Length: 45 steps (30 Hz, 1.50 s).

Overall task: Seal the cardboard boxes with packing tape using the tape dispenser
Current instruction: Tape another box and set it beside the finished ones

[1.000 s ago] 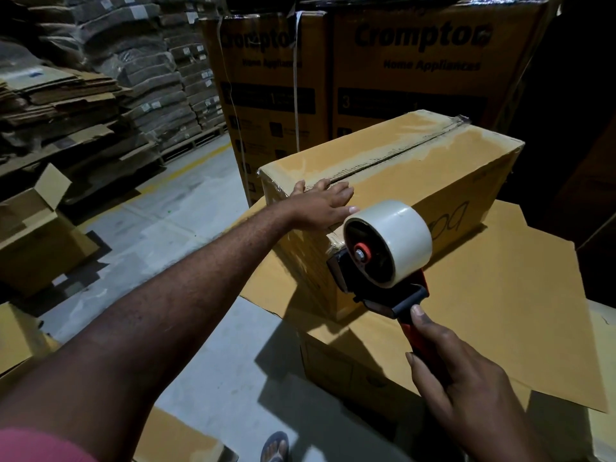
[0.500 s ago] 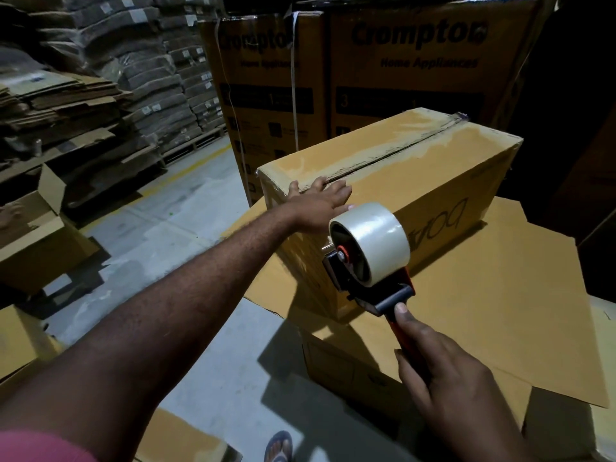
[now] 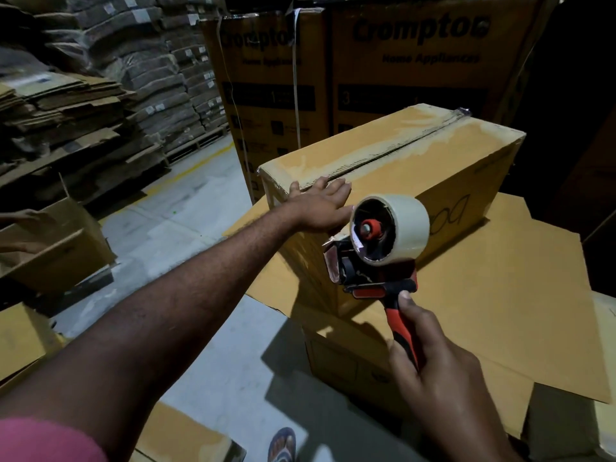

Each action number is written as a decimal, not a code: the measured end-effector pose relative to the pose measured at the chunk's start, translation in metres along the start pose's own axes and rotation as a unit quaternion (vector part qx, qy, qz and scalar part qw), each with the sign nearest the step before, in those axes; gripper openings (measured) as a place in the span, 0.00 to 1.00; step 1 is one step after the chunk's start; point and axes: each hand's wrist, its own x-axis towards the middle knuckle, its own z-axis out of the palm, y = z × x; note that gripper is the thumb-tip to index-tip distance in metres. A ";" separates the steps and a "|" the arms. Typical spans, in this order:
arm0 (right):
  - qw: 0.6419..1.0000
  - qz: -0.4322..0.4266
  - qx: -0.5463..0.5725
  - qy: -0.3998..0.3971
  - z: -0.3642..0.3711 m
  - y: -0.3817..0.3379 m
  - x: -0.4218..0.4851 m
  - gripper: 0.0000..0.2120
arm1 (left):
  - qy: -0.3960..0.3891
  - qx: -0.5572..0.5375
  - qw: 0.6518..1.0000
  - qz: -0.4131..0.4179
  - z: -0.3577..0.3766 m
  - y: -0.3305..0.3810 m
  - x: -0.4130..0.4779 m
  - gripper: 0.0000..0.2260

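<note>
From the head camera, a tan rectangular cardboard box point(image 3: 416, 168) stands on a wide, flat brown cardboard sheet point(image 3: 500, 295) that covers a lower carton. A dark seam runs along the middle of the box's top, edged with pale tape marks.

The left hand point(image 3: 320, 206) lies flat on the near end of the box top, fingers straight and slightly spread, right at the end of the seam.

The right hand point(image 3: 440, 378) has its fingers wrapped round the handle of the red-and-black tape dispenser point(image 3: 376, 258), the thumb stretched up along the grip. The dispenser carries a thick roll of pale packing tape point(image 3: 410, 225) and hangs just beside the box's near corner, close to the left hand; whether it touches the box cannot be told.

Behind stand tall printed brown cartons point(image 3: 416, 61). To the left, stacks of flattened cardboard point(image 3: 66, 111) rise above the grey concrete floor point(image 3: 186, 228).
</note>
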 end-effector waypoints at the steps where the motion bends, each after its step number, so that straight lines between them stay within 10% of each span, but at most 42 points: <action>1: 0.999 -0.023 -0.028 0.010 0.000 0.002 0.001 0.34 | -0.002 -0.007 1.000 0.002 -0.001 0.000 0.001 0.34; 7: 0.979 -0.117 -0.164 0.017 -0.001 0.011 0.000 0.49 | -0.014 -0.003 1.000 0.028 -0.004 -0.005 -0.003 0.41; 13: 0.969 -0.049 -0.218 -0.105 -0.004 0.023 -0.002 0.41 | 0.033 0.003 0.999 0.017 0.003 -0.005 0.001 0.33; 19: 0.987 -0.018 -0.148 -0.055 -0.002 0.030 -0.011 0.38 | 0.052 -0.013 0.998 0.012 0.004 -0.007 0.008 0.32; 31: 0.991 -0.114 -0.045 0.044 -0.062 -0.011 0.017 0.30 | 0.210 -0.336 0.918 0.001 -0.008 -0.005 -0.022 0.14; 45: 0.982 -0.114 0.142 0.059 -0.094 -0.025 0.086 0.32 | 0.181 0.067 0.980 0.044 0.025 0.027 -0.045 0.19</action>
